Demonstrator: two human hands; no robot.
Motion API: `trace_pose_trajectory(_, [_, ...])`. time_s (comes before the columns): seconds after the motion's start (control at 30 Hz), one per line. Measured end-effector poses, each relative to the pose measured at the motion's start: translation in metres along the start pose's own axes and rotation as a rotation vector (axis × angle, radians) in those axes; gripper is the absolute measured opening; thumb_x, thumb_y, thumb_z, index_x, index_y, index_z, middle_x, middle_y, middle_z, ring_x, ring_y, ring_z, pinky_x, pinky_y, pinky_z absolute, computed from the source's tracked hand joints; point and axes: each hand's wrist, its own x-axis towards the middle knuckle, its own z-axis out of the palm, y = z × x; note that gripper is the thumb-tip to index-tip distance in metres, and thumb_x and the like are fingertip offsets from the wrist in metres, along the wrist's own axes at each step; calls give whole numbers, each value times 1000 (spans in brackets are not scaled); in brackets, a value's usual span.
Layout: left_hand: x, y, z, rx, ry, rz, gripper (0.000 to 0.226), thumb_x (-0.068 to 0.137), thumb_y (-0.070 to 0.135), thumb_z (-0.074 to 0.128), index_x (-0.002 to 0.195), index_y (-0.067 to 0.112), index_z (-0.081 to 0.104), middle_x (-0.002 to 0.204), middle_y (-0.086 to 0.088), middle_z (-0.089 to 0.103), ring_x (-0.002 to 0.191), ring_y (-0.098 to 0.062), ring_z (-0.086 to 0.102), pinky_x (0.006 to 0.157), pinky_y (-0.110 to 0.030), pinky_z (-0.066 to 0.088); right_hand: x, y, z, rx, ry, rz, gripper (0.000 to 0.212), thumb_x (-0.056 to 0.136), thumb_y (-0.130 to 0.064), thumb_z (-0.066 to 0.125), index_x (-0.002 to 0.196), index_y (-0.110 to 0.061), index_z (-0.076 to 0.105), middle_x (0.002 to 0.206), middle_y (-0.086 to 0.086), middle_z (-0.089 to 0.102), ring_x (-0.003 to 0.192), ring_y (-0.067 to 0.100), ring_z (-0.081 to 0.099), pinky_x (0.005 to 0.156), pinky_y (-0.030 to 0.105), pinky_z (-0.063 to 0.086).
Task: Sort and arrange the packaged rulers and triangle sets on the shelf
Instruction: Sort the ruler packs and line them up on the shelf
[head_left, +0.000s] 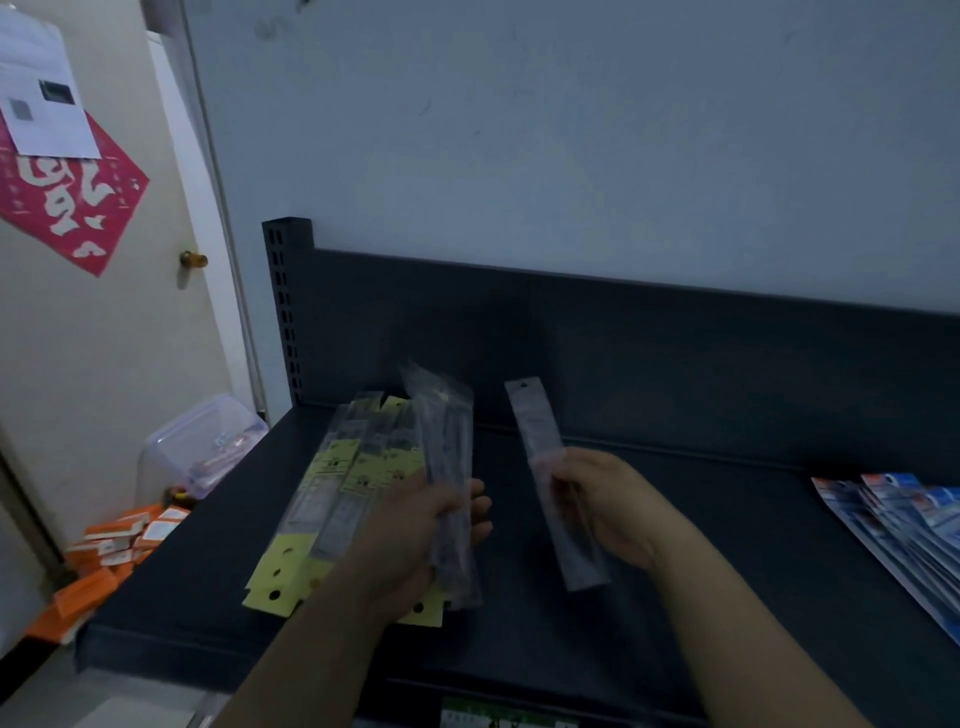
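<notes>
My left hand (415, 525) grips a small bundle of clear-packaged rulers (449, 436), held up above the dark shelf (675, 519). Beneath that hand lie several rulers in yellow-carded packs (332, 499), fanned out on the shelf's left part. My right hand (597, 499) holds a single clear-packaged ruler (535, 431) by its middle, its hang-hole end tilted up and away. The two hands are a short gap apart. A fan of blue and white packaged sets (904, 525) lies on the shelf at the right edge.
The shelf's back panel (623, 338) and a slotted upright post (283, 312) rise behind. Left of the shelf stand a clear plastic bin (202, 447) and a heap of orange boxes (114, 551) on the floor. A door with a knob (193, 259) is at far left.
</notes>
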Motion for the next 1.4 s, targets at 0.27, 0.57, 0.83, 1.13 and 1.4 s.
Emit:
trace_pose_trajectory(0.27, [-11, -4, 0, 102, -121, 79, 20, 93, 4, 54, 110, 8, 64, 92, -11, 74, 83, -24, 71, 70, -33, 58, 4, 1, 53, 115, -114, -20, 9, 83, -8, 67, 91, -5, 69, 87, 13, 70, 74, 22, 64, 71, 34, 55])
trace_pose_trajectory(0.57, [-22, 48, -81, 200, 189, 158, 21, 93, -1, 46, 110, 6, 55, 101, -12, 69, 82, -22, 68, 62, -32, 55, 23, 13, 65, -270, 136, -83, 27, 89, -22, 65, 110, -6, 63, 91, 6, 68, 77, 14, 64, 67, 25, 55])
trace_pose_trajectory(0.83, [-13, 52, -114, 586, 346, 91, 6, 85, 11, 69, 83, 8, 64, 71, -14, 69, 60, -22, 64, 54, -30, 54, 23, 7, 103, -699, 107, -36, 48, 64, -49, 80, 86, -11, 61, 80, 1, 63, 68, 14, 60, 52, 26, 41])
trace_pose_trajectory(1.13, [-12, 57, -120, 620, 327, 52, 6, 84, 9, 69, 82, 5, 65, 57, -7, 66, 48, -15, 60, 45, -21, 48, 23, 14, 67, -290, 122, 96, 12, 82, -5, 69, 72, -2, 65, 70, 12, 64, 50, 15, 59, 43, 19, 46])
trace_pose_trajectory(1.4, [5, 55, -134, 633, 341, 61, 9, 82, 8, 70, 87, 2, 66, 59, -8, 68, 50, -18, 60, 53, -26, 48, 25, 19, 57, -264, 179, 117, 20, 82, -5, 66, 90, 13, 67, 79, 21, 70, 59, 24, 64, 53, 28, 53])
